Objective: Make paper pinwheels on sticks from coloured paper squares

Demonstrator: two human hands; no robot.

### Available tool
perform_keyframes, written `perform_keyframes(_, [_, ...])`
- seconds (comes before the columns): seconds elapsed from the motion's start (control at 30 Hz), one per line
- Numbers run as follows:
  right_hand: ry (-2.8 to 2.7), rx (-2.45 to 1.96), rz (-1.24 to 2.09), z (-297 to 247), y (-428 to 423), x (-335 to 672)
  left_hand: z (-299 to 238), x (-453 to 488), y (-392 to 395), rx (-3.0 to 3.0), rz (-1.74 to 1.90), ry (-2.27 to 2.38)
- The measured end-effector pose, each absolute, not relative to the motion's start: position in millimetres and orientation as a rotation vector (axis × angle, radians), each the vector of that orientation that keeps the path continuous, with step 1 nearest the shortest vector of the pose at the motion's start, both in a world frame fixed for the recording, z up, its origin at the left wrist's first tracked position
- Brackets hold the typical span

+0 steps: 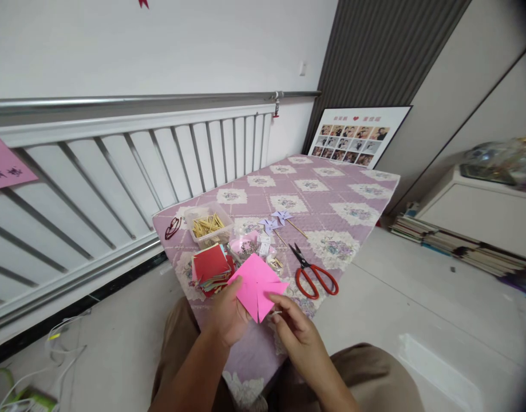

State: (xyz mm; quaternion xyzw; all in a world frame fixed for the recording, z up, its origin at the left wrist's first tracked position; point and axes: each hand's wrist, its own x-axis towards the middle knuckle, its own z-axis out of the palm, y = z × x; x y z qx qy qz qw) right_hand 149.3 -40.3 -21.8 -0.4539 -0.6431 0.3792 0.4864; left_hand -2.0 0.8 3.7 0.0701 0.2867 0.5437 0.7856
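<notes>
Two bare hands work at the near end of the worktop (323,200), and between them, held just above its mauve floral cloth (263,194), is a square of bright pink paper (254,280). It is turned on its corner like a diamond, flat and smooth, with a small dark mark at its centre. A slit runs in from the lower corner and gapes a little, and the right-hand corner juts out in a sharp point. I see no print or writing on it.

The left hand (229,316) grips the paper's left side, thumb on top and fingers beneath. The right hand (297,327) is at the lower right edge, thumb and forefinger close together on a small pale thing (276,312), too tiny for me to make out.

Just beyond lie a stack of coloured paper squares (211,263), red uppermost, and red-handled scissors (304,263). Farther off are two lilac pinwheels (270,225) on sticks.

As for writing, a white packet (265,246) among the supplies may be printed, but I can't read it. The pink sheet (9,163) on the radiator (117,125) bears dark handwritten characters, which I can't make out surely. The photo board (385,150) against the wall has red characters either side of a red heart (355,119); they are too blurred to read.
</notes>
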Motion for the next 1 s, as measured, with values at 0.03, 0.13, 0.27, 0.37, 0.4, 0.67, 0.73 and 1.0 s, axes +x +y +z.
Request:
perform_keyframes(0.03, [-1.572, -1.107, 0.902, -21, -40, 149, 3, -1, 0, 0.160, 1.166, 0.621])
perform_keyframes(0.13, [-1.543, -1.128, 0.844, -23, -38, 148, 2, 0, -3, 0.206, 1.160, 0.634])
perform_keyframes(0.27, [-1.484, -1.155, 0.840, -28, -36, 148, 3, 2, -7, 0.255, 1.169, 0.631])
perform_keyframes(0.37, [-1.486, -1.139, 0.820, -29, -36, 149, 1, 6, -10, 0.312, 1.195, 0.599])
perform_keyframes(0.4, [-1.496, -1.134, 0.815, -28, -36, 149, 0, 8, -12, 0.337, 1.208, 0.598])
perform_keyframes(0.67, [-1.623, -1.132, 0.748, -20, -38, 154, -7, 17, -15, 0.466, 1.316, 0.712])
perform_keyframes(0.73, [-1.635, -1.123, 0.740, -21, -38, 154, -8, 18, -16, 0.493, 1.335, 0.719])
perform_keyframes(1.0, [-1.670, -1.113, 0.756, -20, -38, 155, -4, 19, -17, 0.497, 1.360, 0.754])
